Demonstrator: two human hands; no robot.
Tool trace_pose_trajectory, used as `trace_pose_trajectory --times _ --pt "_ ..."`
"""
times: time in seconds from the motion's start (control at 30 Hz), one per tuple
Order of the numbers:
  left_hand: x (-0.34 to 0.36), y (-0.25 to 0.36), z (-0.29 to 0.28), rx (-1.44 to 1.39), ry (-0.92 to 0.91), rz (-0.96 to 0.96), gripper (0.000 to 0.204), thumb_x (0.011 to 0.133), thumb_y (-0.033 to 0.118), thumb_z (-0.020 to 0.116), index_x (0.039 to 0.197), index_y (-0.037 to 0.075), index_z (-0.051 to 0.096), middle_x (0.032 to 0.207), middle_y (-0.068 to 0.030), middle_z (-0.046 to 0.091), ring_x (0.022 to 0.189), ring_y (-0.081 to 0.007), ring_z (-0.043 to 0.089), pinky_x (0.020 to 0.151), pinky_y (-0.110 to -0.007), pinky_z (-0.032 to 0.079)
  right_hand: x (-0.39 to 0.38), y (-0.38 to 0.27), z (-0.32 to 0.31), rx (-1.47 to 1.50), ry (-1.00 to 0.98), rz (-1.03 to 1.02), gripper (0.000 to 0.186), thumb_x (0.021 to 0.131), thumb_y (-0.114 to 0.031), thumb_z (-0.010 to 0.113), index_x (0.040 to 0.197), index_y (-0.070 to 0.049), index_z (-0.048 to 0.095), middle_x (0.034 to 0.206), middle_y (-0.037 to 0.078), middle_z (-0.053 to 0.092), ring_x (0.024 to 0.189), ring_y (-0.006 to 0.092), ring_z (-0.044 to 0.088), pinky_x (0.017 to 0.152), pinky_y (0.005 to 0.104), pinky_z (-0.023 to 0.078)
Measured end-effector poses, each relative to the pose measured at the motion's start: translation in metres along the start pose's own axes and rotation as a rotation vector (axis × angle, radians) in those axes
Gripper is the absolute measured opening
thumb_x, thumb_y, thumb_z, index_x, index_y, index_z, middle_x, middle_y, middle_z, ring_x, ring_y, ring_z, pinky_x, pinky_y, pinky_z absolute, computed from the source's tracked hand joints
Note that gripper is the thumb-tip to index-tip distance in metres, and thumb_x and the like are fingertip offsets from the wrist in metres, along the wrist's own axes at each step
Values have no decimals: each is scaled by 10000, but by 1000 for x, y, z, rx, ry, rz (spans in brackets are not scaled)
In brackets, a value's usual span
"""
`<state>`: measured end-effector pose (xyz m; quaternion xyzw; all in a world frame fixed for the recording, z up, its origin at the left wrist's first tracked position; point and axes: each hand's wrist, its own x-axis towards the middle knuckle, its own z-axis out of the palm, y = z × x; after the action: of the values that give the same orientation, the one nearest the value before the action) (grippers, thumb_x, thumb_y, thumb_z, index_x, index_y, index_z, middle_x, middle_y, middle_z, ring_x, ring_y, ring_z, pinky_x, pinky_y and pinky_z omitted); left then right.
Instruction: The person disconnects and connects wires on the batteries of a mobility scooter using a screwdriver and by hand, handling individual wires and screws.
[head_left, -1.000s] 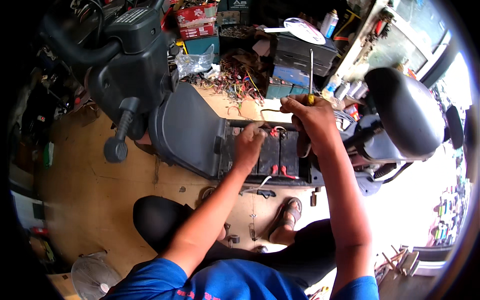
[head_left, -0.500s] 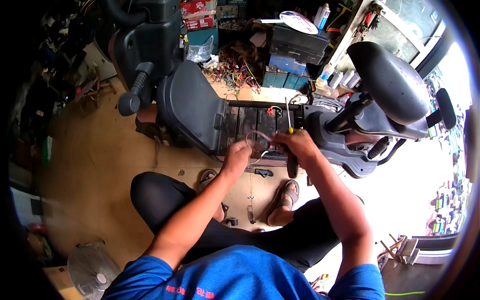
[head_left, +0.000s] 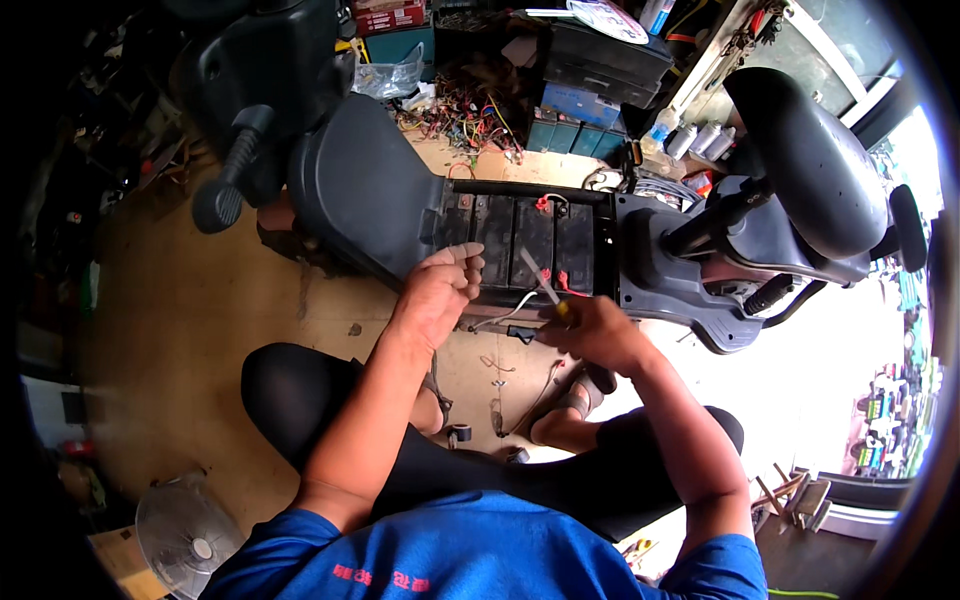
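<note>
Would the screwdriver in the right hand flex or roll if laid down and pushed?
The screwdriver would probably be stiff: its shaft looks straight. It might roll, being slim, though the right hand covers most of the handle.

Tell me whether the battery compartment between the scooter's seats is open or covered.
Open: the compartment shows the tops of its dark batteries and red connectors lying exposed.

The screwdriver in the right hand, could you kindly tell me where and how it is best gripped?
The screwdriver is probably best gripped by its handle, from the person's right and near side, where the right hand holds it: the slim shaft slants forward and left toward the batteries, leaving the handle end nearer the person.
</note>
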<state>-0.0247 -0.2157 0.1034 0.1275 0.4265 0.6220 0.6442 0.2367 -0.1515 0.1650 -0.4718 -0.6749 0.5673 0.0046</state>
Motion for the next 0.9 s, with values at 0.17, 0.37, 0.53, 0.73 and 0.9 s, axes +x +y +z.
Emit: trace_pose_trajectory --times 0.17,0.37,0.53,0.73,0.9 --pt "19 -12 10 -121 -37 41 422 890 -164 479 1294 -120 592 1199 -179 675 1153 -294 678 1072 -358 561 -36 -50 -42 646 120 -333 536 1041 -87 656 1541 -4 479 1133 103 701 798 157 719 716 284 606" --pt "38 -24 23 -212 -7 33 220 1070 -4 542 1259 -87 619 1209 -214 708 1171 -344 718 1065 -398 605 -21 -21 -38 263 215 -190 666 1029 -136 693 1604 19 394 1207 104 696 886 118 656 733 261 567" --pt "45 -22 17 -295 49 59 175 1064 57 615 1214 -24 656 1182 -161 732 1096 -287 740 987 -378 636 -44 -40 -28 143 363 -322 703 934 -39 760 1567 -7 457 1421 138 655 1225 132 634 1042 280 517" --pt "43 -2 13 -417 56 48 218 1058 160 673 1214 8 692 1155 -89 765 1085 -221 749 918 -327 657 -42 -54 -2 -157 457 -423 363 894 -55 768 1255 -28 739 1095 156 787 1011 281 785 867 333 606" --pt "42 6 9 -473 4 100 228 1061 165 670 1234 17 694 1153 -76 767 1087 -211 748 914 -328 654 -39 -51 3 -223 471 -508 380 889 -33 779 1267 -23 747 1099 176 782 962 289 790 824 355 613"
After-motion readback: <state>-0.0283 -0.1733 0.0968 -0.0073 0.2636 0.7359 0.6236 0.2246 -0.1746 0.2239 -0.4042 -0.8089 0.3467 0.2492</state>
